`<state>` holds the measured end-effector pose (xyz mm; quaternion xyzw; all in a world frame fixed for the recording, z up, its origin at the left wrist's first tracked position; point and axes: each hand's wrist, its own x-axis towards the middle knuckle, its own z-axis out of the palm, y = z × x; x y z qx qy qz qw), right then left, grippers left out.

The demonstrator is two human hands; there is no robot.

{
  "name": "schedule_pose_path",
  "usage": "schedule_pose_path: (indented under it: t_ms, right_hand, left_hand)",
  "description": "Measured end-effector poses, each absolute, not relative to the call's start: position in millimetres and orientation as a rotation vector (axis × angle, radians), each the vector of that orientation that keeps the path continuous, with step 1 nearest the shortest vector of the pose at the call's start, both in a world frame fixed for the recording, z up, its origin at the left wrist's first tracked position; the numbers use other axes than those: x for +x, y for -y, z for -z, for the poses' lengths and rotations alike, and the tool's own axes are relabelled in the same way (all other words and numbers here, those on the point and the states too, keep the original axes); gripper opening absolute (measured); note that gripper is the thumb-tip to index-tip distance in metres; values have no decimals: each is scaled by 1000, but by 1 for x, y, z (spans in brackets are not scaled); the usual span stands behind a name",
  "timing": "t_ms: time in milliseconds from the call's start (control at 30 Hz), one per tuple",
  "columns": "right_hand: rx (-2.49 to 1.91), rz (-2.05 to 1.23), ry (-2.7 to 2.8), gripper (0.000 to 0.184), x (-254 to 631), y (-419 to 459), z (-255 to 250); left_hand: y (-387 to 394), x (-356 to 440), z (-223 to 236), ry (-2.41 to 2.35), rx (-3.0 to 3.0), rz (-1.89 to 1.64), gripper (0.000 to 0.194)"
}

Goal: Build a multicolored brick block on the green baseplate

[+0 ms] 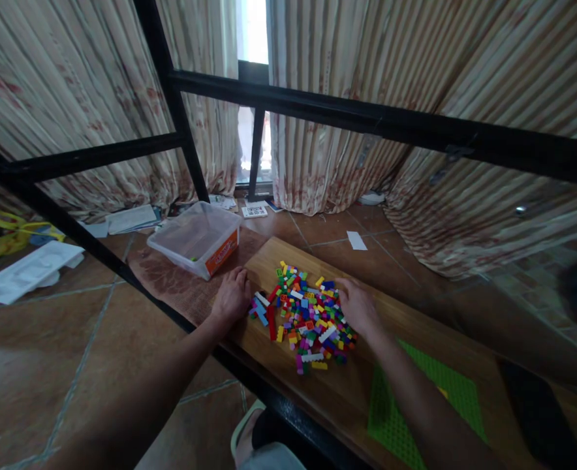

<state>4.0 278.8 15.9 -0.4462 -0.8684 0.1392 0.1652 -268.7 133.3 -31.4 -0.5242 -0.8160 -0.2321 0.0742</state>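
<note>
A heap of small toy building bricks (308,310) in many colours is spread over the wooden tabletop (264,261). My left hand (233,297) is at the heap's left edge, its fingers curled down and close together. Near it lie longer blue, white and red bricks. On the opposite side, my right hand (359,305) reaches in with bent fingers at the bricks. Whatever either hand's fingertips may hold is hidden. Under my right forearm is a green studded baseplate (425,398), partly covered, with a small yellow piece on it.
A clear plastic box (195,238) with an orange label stands behind my left hand, a small green piece inside. A dark flat object (538,411) lies at the table's right end. Black metal bars (318,101) cross in front of curtains. Papers (132,219) and white packaging (29,269) lie on the tiled floor.
</note>
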Motion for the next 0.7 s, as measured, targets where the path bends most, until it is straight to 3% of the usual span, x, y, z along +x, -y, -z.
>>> schedule_pose_path:
  t_ms: [700]
  right_hand:
    - [-1331,-796,2617,22,2,-299,-14]
  left_hand:
    - [-135,-270,29,2475,-1594,674,35]
